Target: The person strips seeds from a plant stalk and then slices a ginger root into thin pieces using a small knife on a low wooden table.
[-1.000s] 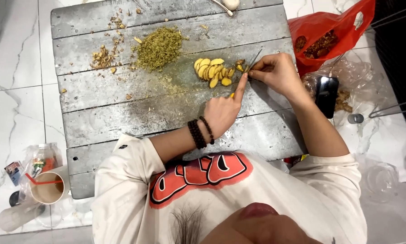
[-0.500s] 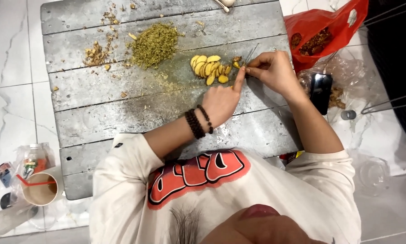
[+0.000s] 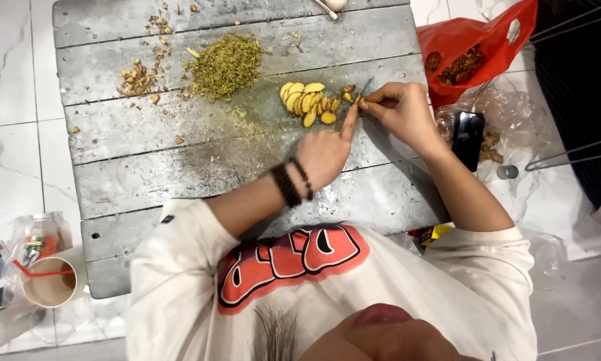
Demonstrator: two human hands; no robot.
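Ginger piece (image 3: 349,95), small and yellow-brown, sits on the grey plank board (image 3: 180,134) toward its right edge, in the far half. Left hand (image 3: 324,154) lies mostly curled, index finger stretched forward, its tip pressing on the piece. Dark bead bracelets (image 3: 292,184) circle that wrist. Right hand (image 3: 400,110) comes in from the right edge, fingers pinched closed around a thin knife (image 3: 366,87); the blade is narrow and mostly hidden, its tip pointing away toward the far edge, right beside the piece.

Slices (image 3: 308,102) of pale yellow ginger lie in an overlapping heap just left of the piece, touching or nearly so. Further left, near the far edge, a mound of green-yellow mince (image 3: 225,65). Beyond that, toward the far-left corner, a scatter of brown peelings (image 3: 136,80).

Off the board to the right: a red bag (image 3: 487,47) with brown contents, crumpled clear plastic under it, a black phone (image 3: 468,137) near the board's right edge, a small grey cap (image 3: 507,172). Off the near-left corner, on white tile: a paper cup (image 3: 46,289) with brown drink and a red straw.
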